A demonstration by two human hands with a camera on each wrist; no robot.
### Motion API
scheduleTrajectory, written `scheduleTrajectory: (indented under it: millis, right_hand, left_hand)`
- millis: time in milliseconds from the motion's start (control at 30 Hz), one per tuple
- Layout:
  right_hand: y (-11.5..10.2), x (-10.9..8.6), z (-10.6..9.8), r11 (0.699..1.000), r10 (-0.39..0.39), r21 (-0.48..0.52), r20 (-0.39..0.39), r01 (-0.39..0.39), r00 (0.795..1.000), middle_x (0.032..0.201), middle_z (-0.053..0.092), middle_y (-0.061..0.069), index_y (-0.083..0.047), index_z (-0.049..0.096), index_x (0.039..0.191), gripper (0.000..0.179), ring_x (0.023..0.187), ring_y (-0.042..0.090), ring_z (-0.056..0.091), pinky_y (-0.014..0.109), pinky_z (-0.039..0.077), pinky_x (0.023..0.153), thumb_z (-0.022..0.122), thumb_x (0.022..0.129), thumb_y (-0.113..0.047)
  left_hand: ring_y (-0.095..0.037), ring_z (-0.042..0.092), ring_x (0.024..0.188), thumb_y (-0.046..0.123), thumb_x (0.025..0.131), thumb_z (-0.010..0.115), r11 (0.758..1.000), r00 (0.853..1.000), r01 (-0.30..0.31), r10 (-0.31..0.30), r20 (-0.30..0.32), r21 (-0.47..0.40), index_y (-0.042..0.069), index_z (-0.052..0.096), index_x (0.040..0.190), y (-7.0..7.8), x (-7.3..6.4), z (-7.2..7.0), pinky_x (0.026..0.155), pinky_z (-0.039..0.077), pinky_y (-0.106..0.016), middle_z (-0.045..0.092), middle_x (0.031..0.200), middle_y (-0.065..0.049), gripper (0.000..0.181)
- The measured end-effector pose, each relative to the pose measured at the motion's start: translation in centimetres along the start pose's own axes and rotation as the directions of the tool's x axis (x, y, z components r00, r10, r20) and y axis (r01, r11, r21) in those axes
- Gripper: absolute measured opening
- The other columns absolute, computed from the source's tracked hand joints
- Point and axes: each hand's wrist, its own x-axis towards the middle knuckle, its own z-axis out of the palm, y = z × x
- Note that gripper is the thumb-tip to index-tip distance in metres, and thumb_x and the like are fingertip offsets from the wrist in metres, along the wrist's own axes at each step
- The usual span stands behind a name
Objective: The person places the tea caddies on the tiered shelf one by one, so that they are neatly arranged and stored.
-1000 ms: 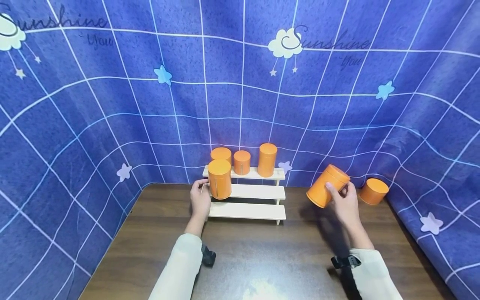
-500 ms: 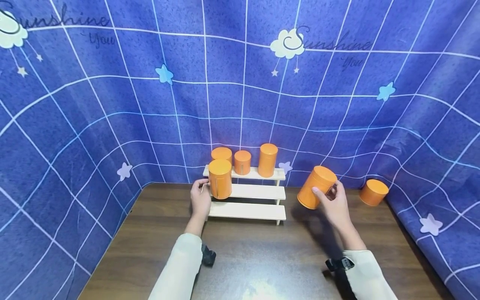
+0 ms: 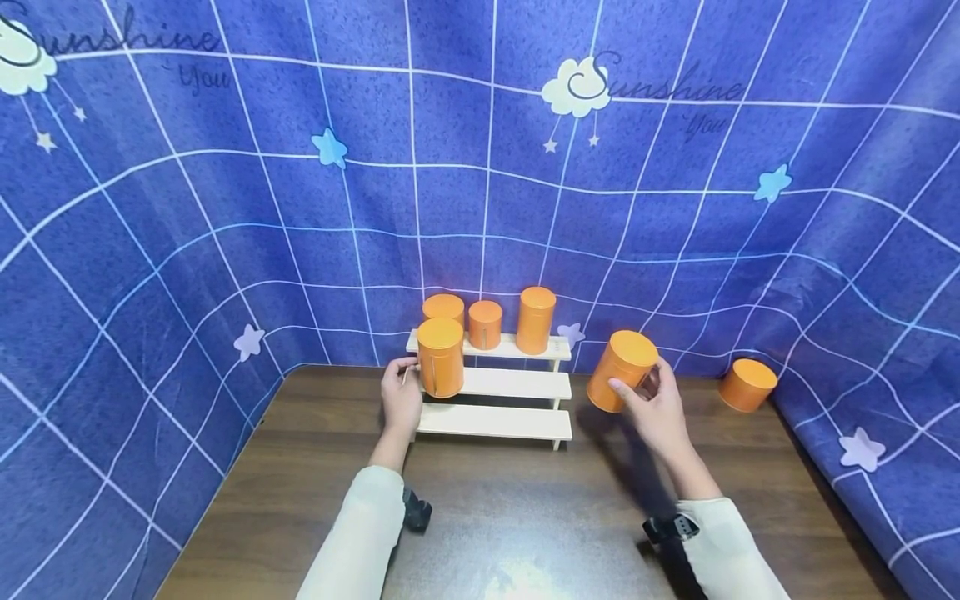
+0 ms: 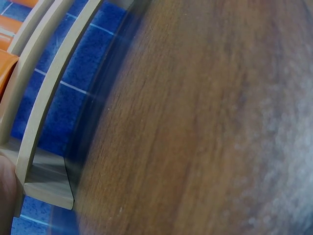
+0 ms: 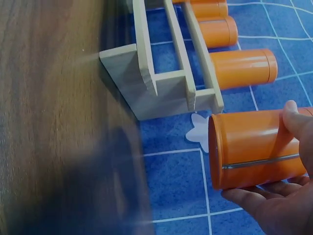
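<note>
My right hand (image 3: 662, 415) grips an orange tin canister (image 3: 619, 373) with thumb and fingers around its side, holding it slightly tilted, to the right of the wooden step shelf (image 3: 495, 422). The right wrist view shows a dark seam along this tin (image 5: 259, 147). At the shelf's left end, my left hand (image 3: 401, 404) holds the side of the frame with curled fingers, close beside an orange tin canister (image 3: 440, 362) on the middle step. In the left wrist view only a bit of that hand (image 4: 7, 186) shows at the shelf's end.
Along the top step stand a partly hidden wide tin (image 3: 442, 307), a small tin (image 3: 484, 325) and a tall tin (image 3: 536, 321). A short orange tin (image 3: 748, 385) sits at the table's right back corner. A blue patterned cloth (image 3: 637, 208) hangs behind the brown wooden table (image 3: 480, 508).
My right hand has carried the canister leftward, closer to the step shelf, and the tin has become more upright. The left hand has stayed at the shelf's left end.
</note>
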Motion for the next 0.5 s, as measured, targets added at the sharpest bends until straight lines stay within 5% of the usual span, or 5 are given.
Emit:
scheduleTrajectory:
  millis: [500]
  right_hand:
    - [-0.3, -0.2, 1.8, 0.994, -0.091, 0.060, 0.049, 0.088, 0.995, 0.143, 0.062, 0.030, -0.001, 0.035, 0.157, 0.075, 0.112, -0.011, 0.063, 0.008, 0.053, 0.096, 0.078, 0.094, -0.005]
  left_hand:
    - [-0.022, 0.064, 0.114, 0.007, 0.106, 0.053, 1.000, 1.000, -0.003, 0.003, 0.000, -0.009, 0.000, 0.065, 0.119, -0.2, 0.1, 0.1, 0.087, 0.051, -0.015, 0.068, 0.124, -0.018, 0.020]
